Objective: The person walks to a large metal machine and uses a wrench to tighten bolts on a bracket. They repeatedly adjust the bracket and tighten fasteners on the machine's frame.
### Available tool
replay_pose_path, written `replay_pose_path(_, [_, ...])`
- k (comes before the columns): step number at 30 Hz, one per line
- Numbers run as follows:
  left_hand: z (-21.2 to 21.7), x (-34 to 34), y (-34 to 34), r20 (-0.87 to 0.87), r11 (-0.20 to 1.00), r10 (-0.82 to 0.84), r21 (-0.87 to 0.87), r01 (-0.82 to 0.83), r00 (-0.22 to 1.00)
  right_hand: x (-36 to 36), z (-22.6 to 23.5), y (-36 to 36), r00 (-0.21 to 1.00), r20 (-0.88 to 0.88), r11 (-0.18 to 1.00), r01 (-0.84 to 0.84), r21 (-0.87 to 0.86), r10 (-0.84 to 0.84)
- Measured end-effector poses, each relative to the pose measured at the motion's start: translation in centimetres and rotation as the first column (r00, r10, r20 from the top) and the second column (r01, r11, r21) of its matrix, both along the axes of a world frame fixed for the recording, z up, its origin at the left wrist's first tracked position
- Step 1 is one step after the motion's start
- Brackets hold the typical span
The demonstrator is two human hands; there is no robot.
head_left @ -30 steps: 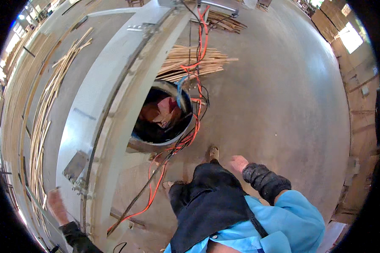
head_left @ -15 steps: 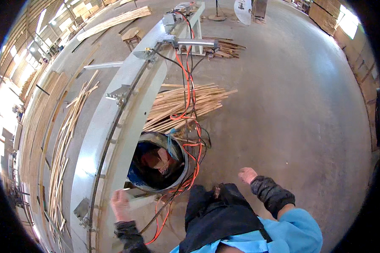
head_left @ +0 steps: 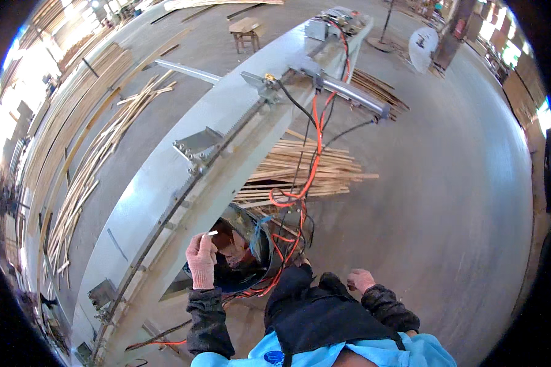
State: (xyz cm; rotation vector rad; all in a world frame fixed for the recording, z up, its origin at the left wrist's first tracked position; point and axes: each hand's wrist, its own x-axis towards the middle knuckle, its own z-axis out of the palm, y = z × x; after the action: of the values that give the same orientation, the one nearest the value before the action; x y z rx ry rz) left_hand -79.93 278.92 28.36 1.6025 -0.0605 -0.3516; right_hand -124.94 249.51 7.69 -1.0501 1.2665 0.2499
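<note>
Hands: two, both gloved in pink knit, the left hand (head_left: 201, 263) and the right hand (head_left: 361, 280).
White piece: one, small (head_left: 212, 233), at the fingertips of the left hand.
Drum: one (head_left: 272, 254), just right of the left hand.
Wood strips: three heaps; one (head_left: 306, 168) ahead and right of the left hand, beyond the drum, one (head_left: 379, 92) farther ahead, one (head_left: 104, 153) well to its left.
Stool: one (head_left: 245, 25), far ahead of the left hand.
Cylinder: one (head_left: 352, 95), ahead and right of the left hand.
White piece's look: short, pale, straight-sided, slightly tilted, sticking out to the right of the fingers.
Left grip: narrow, thumb and fingers pinching the white piece.
Right grip: fingers loosely curled, low beside the dark apron (head_left: 330, 309); whether anything is inside, I cannot tell.
Beam: long, pale grey metal (head_left: 159, 165), smooth and shiny on top, running past the left hand on its left side.
Drum's make: round, dark-walled, with reddish-brown scraps (head_left: 232, 249) inside and a blue tie (head_left: 259, 233) at the rim.
Hose: orange, smooth, looping (head_left: 316, 153) among thin black cables (head_left: 297, 110), right of the left hand.
Strips' texture: thin, straight, rough tan wood.
</note>
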Motion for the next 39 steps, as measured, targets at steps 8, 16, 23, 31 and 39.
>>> replay_pose_path(8, [7.8, 15.7, -7.4, 0.493, 0.871, -0.155, 0.476, -0.117, 0.856, 12.9, 0.7, -12.1, 0.819, -0.005, 0.585, -0.414, -0.697, 0.574])
replay_pose_path(16, [10.0, 21.2, -12.7, 0.418, 0.618, -0.373, 0.778, -0.115, 0.828, 30.0, 7.6, -17.5, 0.750, 0.205, 0.734, -0.486, -0.474, 0.629])
replay_pose_path(23, [10.6, 20.0, -13.5, 0.331, 0.562, -0.266, 0.816, -0.134, 0.905, 40.1, 13.3, -22.3, 0.693, 0.320, 0.751, -0.652, -0.102, 0.645])
replay_pose_path(31, [10.3, 19.8, -14.4, 0.334, 0.410, -0.278, 0.889, -0.203, 0.901, 46.9, 12.1, -26.9, 0.303, 0.400, 0.434, -0.851, -0.296, 0.865])
replay_pose_path(39, [10.6, 20.1, -15.0, 0.228, 0.438, -0.183, 0.890, -0.129, 0.956, 51.3, 13.0, -26.8, 0.229, 0.498, 0.352, -0.921, -0.168, 0.836])
